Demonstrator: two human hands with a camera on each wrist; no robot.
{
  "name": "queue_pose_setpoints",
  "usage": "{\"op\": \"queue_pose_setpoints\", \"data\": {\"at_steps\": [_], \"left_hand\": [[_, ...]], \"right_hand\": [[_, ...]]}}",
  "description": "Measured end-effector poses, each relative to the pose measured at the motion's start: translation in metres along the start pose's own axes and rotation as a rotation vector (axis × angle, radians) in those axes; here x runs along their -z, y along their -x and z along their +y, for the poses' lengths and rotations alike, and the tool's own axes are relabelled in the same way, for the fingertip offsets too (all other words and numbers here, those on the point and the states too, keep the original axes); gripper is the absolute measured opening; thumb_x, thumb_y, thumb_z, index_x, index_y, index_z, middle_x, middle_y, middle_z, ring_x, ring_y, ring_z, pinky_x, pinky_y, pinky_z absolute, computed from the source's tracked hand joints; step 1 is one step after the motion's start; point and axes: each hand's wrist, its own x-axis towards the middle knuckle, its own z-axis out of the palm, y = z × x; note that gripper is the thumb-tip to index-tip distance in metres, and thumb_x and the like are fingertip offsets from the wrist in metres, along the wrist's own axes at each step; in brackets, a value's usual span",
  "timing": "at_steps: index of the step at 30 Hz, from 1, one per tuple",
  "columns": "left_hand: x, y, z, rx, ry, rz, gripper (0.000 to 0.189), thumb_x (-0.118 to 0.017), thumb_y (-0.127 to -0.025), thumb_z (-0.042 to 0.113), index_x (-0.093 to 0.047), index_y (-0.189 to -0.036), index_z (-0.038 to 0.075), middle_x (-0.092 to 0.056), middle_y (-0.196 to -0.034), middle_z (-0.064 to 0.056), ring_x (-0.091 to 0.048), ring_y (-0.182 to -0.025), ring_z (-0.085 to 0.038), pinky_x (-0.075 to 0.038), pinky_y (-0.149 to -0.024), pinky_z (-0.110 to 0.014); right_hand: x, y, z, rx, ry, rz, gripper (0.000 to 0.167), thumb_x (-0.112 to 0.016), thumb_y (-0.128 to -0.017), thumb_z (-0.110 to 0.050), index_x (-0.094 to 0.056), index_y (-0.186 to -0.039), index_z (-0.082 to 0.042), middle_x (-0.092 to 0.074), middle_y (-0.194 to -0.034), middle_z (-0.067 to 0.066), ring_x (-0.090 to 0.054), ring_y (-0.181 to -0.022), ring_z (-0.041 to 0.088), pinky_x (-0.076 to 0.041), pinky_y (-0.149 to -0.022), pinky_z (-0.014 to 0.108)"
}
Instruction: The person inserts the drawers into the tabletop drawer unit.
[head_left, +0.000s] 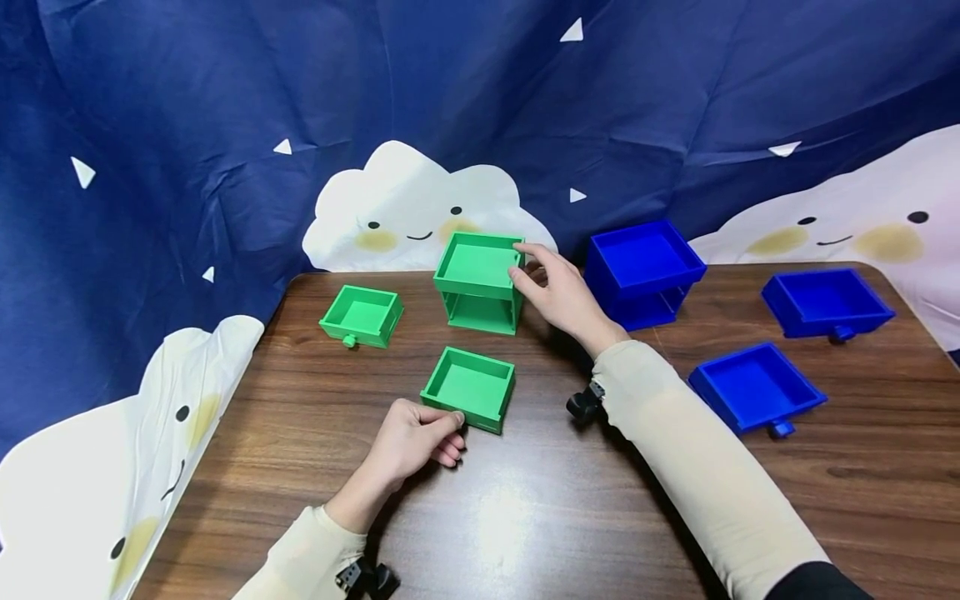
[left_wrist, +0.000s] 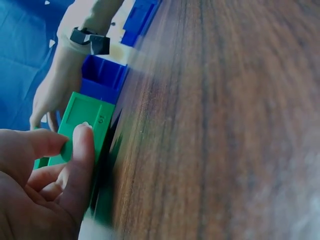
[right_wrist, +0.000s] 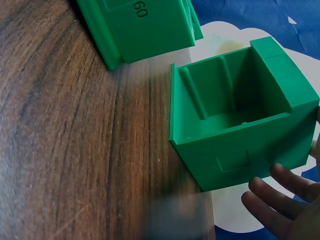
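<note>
My left hand [head_left: 415, 435] pinches the round knob [left_wrist: 67, 150] on the front of a green drawer [head_left: 468, 387], with thumb and index finger on either side of it. The drawer lies on the table in front of a green drawer cabinet [head_left: 480, 283], whose front is open and top is a shallow tray. Beside the cabinet's right wall is my right hand [head_left: 558, 292], its thumb and index finger at the top rim. In the right wrist view the other fingers [right_wrist: 267, 202] extend loosely along that wall; the thumb is hidden there.
A smaller green drawer [head_left: 363, 315] lies at the left. To the right stand a blue cabinet [head_left: 645, 258] and two blue drawers, one farther back [head_left: 828, 300] and one nearer [head_left: 757, 387]. A dark blue cloth [head_left: 480, 92] hangs behind the wooden table [head_left: 570, 508].
</note>
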Motion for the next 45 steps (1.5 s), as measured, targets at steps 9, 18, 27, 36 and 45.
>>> {"op": "queue_pose_setpoints", "data": {"at_steps": [9,18,27,36,45], "left_hand": [[0.0,-0.005,0.002,0.002,0.022,0.028,0.028,-0.066,-0.103,0.003,-0.073,-0.106,-0.023,-0.074,-0.068,-0.006,-0.071,-0.054,-0.008,-0.064,-0.058,-0.026],[0.001,-0.009,0.004,-0.004,0.04,0.058,0.029,-0.066,-0.103,0.004,-0.073,-0.108,-0.023,-0.076,-0.07,-0.011,-0.072,-0.055,-0.008,-0.064,-0.059,-0.026],[0.001,-0.016,0.003,-0.004,0.049,0.103,0.028,-0.066,-0.104,0.004,-0.074,-0.109,-0.022,-0.077,-0.071,-0.011,-0.072,-0.057,-0.009,-0.065,-0.06,-0.028],[-0.002,-0.029,0.005,-0.009,0.05,0.141,0.026,-0.066,-0.103,0.003,-0.075,-0.108,-0.02,-0.076,-0.07,-0.011,-0.072,-0.056,-0.009,-0.065,-0.058,-0.028],[-0.003,-0.043,0.009,-0.012,0.054,0.156,0.026,-0.066,-0.104,0.004,-0.075,-0.109,-0.02,-0.076,-0.07,-0.011,-0.071,-0.055,-0.009,-0.065,-0.058,-0.028]], "right_hand": [[0.001,0.0,-0.002,-0.005,0.002,-0.006,0.055,-0.06,-0.111,-0.039,-0.052,-0.159,-0.015,-0.069,-0.129,0.017,-0.07,-0.115,0.034,-0.056,-0.105,0.052],[0.001,0.0,-0.002,0.0,-0.024,-0.009,0.054,-0.06,-0.111,-0.036,-0.052,-0.159,-0.013,-0.068,-0.127,0.018,-0.069,-0.115,0.035,-0.055,-0.106,0.053],[0.0,0.001,-0.003,-0.007,-0.034,-0.009,0.055,-0.061,-0.111,-0.037,-0.052,-0.16,-0.014,-0.068,-0.128,0.017,-0.069,-0.114,0.034,-0.056,-0.104,0.052],[-0.001,0.001,-0.002,-0.012,-0.032,-0.011,0.055,-0.06,-0.111,-0.037,-0.051,-0.16,-0.015,-0.068,-0.129,0.017,-0.069,-0.116,0.034,-0.056,-0.105,0.052],[-0.001,0.002,-0.001,-0.005,-0.038,-0.007,0.055,-0.06,-0.111,-0.036,-0.052,-0.16,-0.013,-0.068,-0.13,0.018,-0.069,-0.115,0.035,-0.055,-0.106,0.054]]}}
